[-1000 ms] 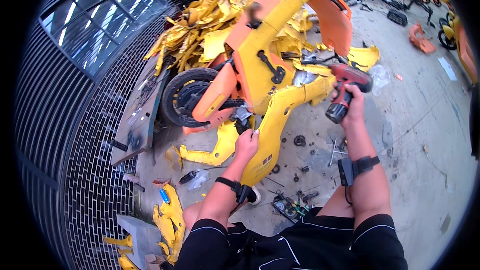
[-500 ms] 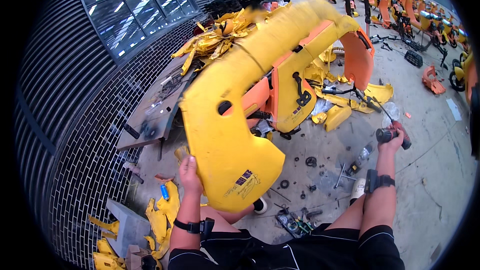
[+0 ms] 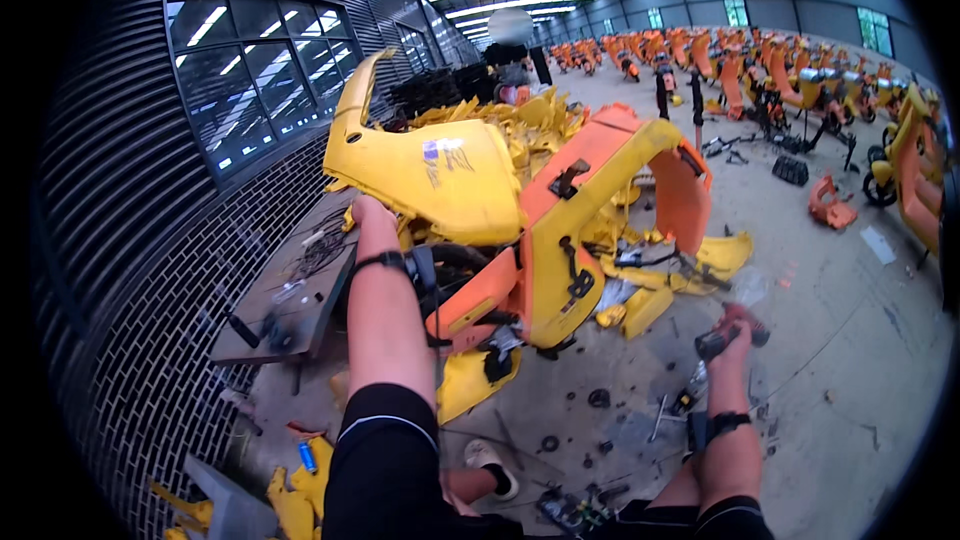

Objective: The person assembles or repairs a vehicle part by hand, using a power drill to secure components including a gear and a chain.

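My left arm is stretched far forward, and my left hand (image 3: 372,211) grips the lower left edge of a large yellow scooter body panel (image 3: 460,185). Most of its fingers are hidden by the panel. The panel hangs raised and tilted in front of a heap of yellow plastic parts (image 3: 545,115). To its right stands a partly stripped orange and yellow scooter body (image 3: 565,285). Lower right, my right hand (image 3: 737,342) is closed around a red and black cordless drill (image 3: 748,320), held clear of the scooter body.
A low work table (image 3: 255,335) with cables and small tools runs along the brick wall at left. Gears, loose parts and a cross wrench (image 3: 660,417) lie on the floor. Broken yellow panels (image 3: 290,505) lie lower left. Rows of orange scooters (image 3: 735,85) fill the back right.
My left hand has carried the yellow panel up, left and away from me, uncovering the scooter body's top. My right hand has lowered slightly leftward with the drill. The view has tipped upward.
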{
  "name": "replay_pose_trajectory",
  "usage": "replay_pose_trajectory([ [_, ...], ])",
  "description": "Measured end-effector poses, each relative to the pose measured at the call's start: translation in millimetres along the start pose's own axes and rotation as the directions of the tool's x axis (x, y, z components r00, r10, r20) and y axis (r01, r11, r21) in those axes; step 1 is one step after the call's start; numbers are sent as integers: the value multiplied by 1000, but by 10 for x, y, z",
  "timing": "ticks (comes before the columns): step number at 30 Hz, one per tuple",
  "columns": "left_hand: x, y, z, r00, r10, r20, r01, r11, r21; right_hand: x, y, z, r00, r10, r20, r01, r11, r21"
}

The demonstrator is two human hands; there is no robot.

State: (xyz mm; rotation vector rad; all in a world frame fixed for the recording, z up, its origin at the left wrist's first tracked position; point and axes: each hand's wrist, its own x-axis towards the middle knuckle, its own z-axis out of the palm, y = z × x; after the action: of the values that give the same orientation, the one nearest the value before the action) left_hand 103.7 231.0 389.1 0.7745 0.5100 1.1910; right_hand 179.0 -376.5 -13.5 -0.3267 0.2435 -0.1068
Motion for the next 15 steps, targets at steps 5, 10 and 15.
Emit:
replay_pose_trajectory([
  [5,-335,-1229,174,918,-356,174,293,906,307,70,-128,-223,995,93,-43,-96,993,-66],
  [10,-1515,-2086,-967,825,-386,414,-4,727,687,216,-215,-112,998,2,-59,-11,989,-150],
  [15,-2026,-3051,-2923,639,-742,200,333,502,799,126,90,30,994,29,-107,-49,980,-192],
])
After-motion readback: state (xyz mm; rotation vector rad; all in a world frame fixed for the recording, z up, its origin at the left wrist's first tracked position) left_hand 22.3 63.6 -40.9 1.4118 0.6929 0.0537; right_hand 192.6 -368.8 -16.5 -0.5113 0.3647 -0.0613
